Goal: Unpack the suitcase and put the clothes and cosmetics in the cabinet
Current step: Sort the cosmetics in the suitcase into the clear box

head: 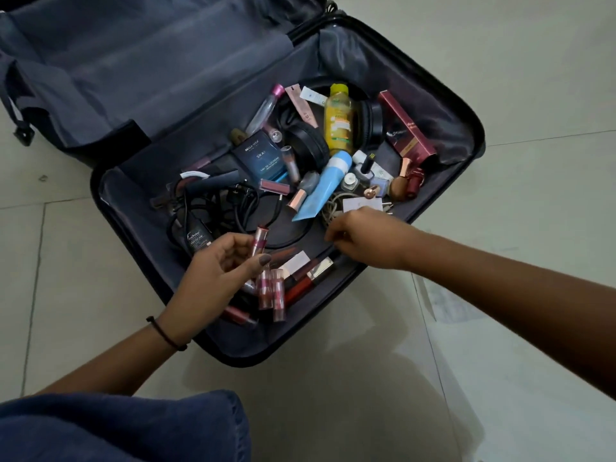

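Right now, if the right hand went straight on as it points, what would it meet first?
The right hand probably meets the pink lipstick the left hand holds, else the black cables beyond; depth unclear.

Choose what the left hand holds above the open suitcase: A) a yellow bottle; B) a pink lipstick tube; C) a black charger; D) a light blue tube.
B: the left hand pinches a pink lipstick tube between thumb and fingers; the yellow bottle, light blue tube and black charger lie in the suitcase.
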